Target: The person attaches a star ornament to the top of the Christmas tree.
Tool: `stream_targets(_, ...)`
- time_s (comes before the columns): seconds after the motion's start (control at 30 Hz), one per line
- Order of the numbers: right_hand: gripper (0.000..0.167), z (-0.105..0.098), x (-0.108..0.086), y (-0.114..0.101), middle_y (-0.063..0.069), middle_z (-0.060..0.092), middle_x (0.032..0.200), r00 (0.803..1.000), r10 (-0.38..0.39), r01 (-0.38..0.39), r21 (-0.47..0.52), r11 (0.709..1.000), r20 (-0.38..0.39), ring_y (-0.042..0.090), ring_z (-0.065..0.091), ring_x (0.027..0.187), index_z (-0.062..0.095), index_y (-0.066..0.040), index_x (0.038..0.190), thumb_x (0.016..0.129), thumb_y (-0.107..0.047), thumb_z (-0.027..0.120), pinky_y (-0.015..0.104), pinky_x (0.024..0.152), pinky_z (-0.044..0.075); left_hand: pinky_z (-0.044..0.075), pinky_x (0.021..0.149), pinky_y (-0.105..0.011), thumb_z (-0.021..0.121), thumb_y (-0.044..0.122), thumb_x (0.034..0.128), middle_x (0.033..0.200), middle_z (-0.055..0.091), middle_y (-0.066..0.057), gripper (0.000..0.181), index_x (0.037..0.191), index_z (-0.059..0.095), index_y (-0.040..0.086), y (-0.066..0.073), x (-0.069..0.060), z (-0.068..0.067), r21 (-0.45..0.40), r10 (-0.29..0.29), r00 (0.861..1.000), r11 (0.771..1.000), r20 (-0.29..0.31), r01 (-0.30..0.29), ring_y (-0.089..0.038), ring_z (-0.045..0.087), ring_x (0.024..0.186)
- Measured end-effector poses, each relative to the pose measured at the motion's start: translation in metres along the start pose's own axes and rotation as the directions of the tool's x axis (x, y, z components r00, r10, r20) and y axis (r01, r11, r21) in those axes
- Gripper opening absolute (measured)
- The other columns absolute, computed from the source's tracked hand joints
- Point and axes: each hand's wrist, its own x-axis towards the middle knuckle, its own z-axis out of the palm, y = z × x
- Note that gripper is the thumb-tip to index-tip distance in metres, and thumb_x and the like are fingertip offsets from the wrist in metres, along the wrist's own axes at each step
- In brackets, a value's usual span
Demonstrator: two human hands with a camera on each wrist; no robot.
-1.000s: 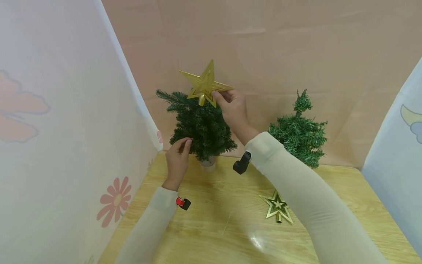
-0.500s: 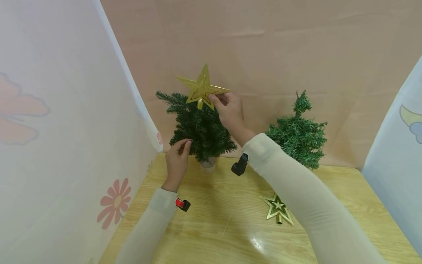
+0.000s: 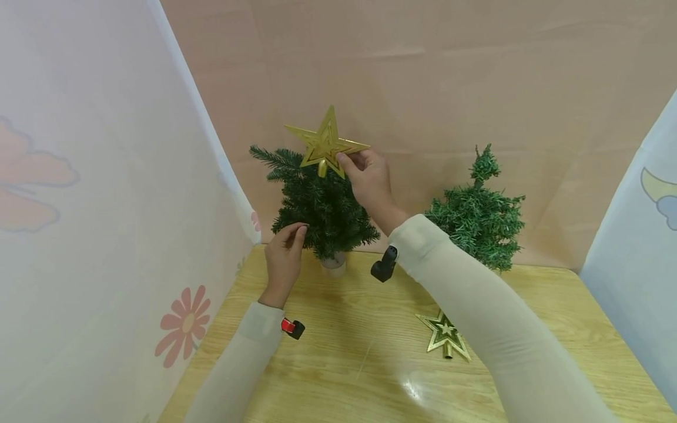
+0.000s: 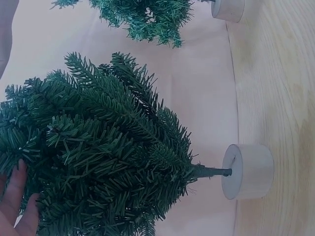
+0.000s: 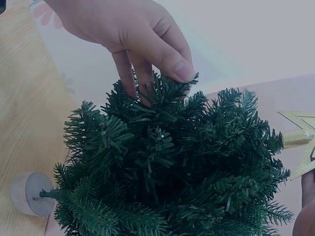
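A dark green miniature Christmas tree (image 3: 330, 214) stands on a round pale base (image 4: 253, 172) at the back left of the table. My left hand (image 3: 282, 264) pinches one of its side branches between thumb and fingers, as the right wrist view shows. Up at the treetop, my right hand (image 3: 372, 185) holds a gold star tree topper (image 3: 324, 141) by its right side, with the thumb on its front. The star's tubular socket (image 5: 294, 139) points toward the top twigs; whether a twig is inside it I cannot tell.
A second, lighter green Christmas tree (image 3: 481, 217) stands at the back right, partly behind my right sleeve. Another gold star topper (image 3: 444, 333) lies on the wooden table (image 3: 338, 364) near that forearm. Cloth walls (image 3: 476, 70) enclose the back and sides.
Over the last second my right hand has brought the star slightly down and to the left, nearly still in the last half second. The left hand stays at its branch.
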Motion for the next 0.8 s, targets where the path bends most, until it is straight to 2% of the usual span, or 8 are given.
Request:
stream_targets(0.3, 0.029, -0.0001, -0.0003, 0.0033, 0.004, 0.070, 0.112, 1.000, -0.001, 0.001, -0.022, 1.000, -0.006, 0.013, 0.065, 0.104, 0.069, -0.009, 0.115, 0.094, -0.029, 0.067, 0.030, 0.092, 0.050, 0.055, 0.075, -0.037, 0.060, 0.029, 0.0985, 0.102, 0.071, -0.004, 0.025, 0.111, 0.073, 0.011, -0.0022, 0.0008, 0.0022, -0.009, 0.007, 1.000, 1.000, 0.005, -0.007, -0.016, 0.067, 0.085)
stream_targets(0.5, 0.029, -0.0003, -0.0035, 0.0056, 0.001, 0.070, 0.110, 1.000, 0.014, -0.013, -0.076, 0.997, 0.011, 0.012, 0.064, 0.101, 0.070, -0.011, 0.113, 0.093, -0.032, 0.066, 0.031, 0.089, 0.050, 0.055, 0.074, -0.038, 0.060, 0.029, 0.0986, 0.101, 0.071, -0.004, 0.026, 0.110, 0.073, 0.010, -0.0015, 0.0002, 0.0011, -0.009, 0.001, 1.000, 1.000, 0.000, -0.001, -0.017, 0.067, 0.084)
stream_targets(0.8, 0.027, 0.0027, -0.0049, 0.0057, 0.010, 0.068, 0.114, 0.999, 0.033, -0.032, -0.084, 0.996, 0.005, 0.018, 0.064, 0.103, 0.068, -0.004, 0.116, 0.096, -0.022, 0.064, 0.032, 0.089, 0.050, 0.055, 0.076, -0.038, 0.058, 0.031, 0.0993, 0.102, 0.071, -0.004, 0.027, 0.111, 0.073, 0.011, -0.0035, -0.0004, 0.0000, 0.009, -0.005, 1.000, 1.000, 0.007, 0.004, -0.016, 0.067, 0.086)
